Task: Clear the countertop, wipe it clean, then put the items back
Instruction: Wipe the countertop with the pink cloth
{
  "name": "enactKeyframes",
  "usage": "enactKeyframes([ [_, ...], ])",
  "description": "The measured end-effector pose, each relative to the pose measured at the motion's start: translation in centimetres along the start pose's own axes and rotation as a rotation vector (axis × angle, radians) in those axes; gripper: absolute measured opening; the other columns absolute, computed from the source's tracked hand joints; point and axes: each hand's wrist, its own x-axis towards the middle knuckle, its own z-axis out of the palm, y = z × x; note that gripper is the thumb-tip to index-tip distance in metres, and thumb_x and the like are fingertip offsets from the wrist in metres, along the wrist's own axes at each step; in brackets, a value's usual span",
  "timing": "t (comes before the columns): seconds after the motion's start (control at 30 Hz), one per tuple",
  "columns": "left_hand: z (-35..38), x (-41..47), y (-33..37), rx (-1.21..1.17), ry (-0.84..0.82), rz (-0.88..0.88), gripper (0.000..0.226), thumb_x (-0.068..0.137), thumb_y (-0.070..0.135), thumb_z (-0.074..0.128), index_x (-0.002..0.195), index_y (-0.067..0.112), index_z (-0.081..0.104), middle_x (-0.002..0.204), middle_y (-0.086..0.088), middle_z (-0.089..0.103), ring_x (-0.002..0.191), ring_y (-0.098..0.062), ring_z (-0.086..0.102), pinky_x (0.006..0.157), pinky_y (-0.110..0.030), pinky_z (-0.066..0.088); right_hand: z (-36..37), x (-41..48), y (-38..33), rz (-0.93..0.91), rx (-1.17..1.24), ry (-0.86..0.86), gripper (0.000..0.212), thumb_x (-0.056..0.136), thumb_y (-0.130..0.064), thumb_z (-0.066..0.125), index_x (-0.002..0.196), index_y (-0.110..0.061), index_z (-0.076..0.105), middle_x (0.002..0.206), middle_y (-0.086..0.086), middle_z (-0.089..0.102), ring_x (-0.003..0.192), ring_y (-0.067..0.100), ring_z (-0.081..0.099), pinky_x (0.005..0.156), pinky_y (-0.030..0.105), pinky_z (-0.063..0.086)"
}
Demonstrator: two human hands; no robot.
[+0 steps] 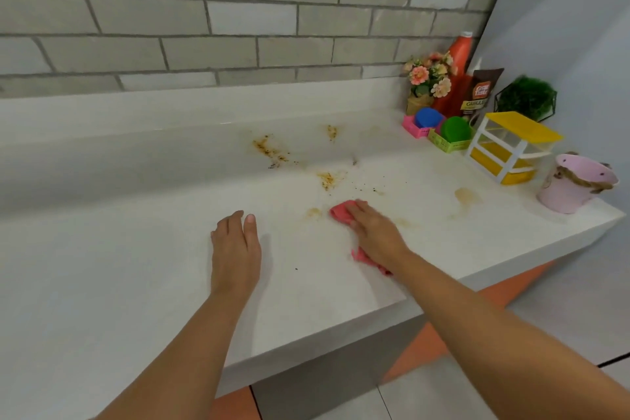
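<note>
The white countertop (136, 249) carries brown-yellow stains (271, 148) near the back ledge and smaller ones in the middle. My right hand (373, 230) presses flat on a red cloth (341, 211), which pokes out past the fingertips and behind the wrist. My left hand (235, 245) rests palm down on the bare counter to the left, holding nothing, fingers slightly apart. The items stand bunched in the right corner: a flower pot (428, 78), an orange bottle (458, 72), a brown pouch (480, 92), and a yellow mini drawer unit (511, 147).
A pink basket with a blue cup (426, 119) and a green basket with a green cup (455, 133) sit by the wall. A green plant (526, 97) and a pink bucket (572, 182) stand at the far right. The counter's front edge (324, 341) drops to a tiled floor.
</note>
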Motion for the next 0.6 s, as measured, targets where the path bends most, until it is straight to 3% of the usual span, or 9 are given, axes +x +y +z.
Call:
enactKeyframes([
  [0.07, 0.0, -0.1, 0.1, -0.022, 0.004, -0.004, 0.047, 0.099, 0.038, 0.021, 0.127, 0.009, 0.046, 0.134, -0.007, 0.047, 0.133, -0.027, 0.032, 0.113, -0.044, 0.024, -0.1, 3.2, 0.2, 0.062, -0.087, -0.016, 0.052, 0.099, -0.018, 0.041, 0.148, -0.019, 0.023, 0.158, 0.004, 0.014, 0.142, 0.025, 0.025, 0.114, 0.032, 0.021],
  [0.17, 0.0, -0.1, 0.2, -0.031, 0.007, -0.001, 0.046, 0.100, 0.037, 0.023, 0.131, 0.012, 0.044, 0.137, -0.005, 0.045, 0.135, -0.025, 0.031, 0.114, -0.041, 0.023, 0.8, 5.5, -1.7, 0.049, -0.117, -0.042, 0.058, 0.098, -0.018, 0.044, 0.149, -0.017, 0.019, 0.159, 0.005, 0.009, 0.143, 0.025, 0.022, 0.116, 0.033, 0.020],
  [0.37, 0.0, 0.1, 0.4, -0.018, 0.007, 0.009, 0.045, 0.100, 0.033, 0.024, 0.133, 0.009, 0.044, 0.138, -0.007, 0.044, 0.134, -0.025, 0.032, 0.116, -0.039, 0.018, 2.1, 1.2, -2.6, -0.197, -0.063, -0.086, 0.046, 0.102, -0.024, 0.032, 0.147, -0.022, 0.026, 0.158, -0.002, 0.015, 0.145, 0.017, 0.018, 0.117, 0.028, 0.016],
  [0.6, 0.0, 0.1, 0.2, 0.000, 0.003, 0.002, 0.045, 0.100, 0.034, 0.024, 0.132, 0.011, 0.045, 0.137, -0.007, 0.045, 0.134, -0.025, 0.032, 0.115, -0.037, 0.020, 1.5, 7.2, -2.6, -0.067, -0.144, -0.098, 0.047, 0.103, -0.026, 0.025, 0.149, -0.018, 0.021, 0.158, 0.003, 0.011, 0.145, 0.024, 0.018, 0.118, 0.036, 0.008],
])
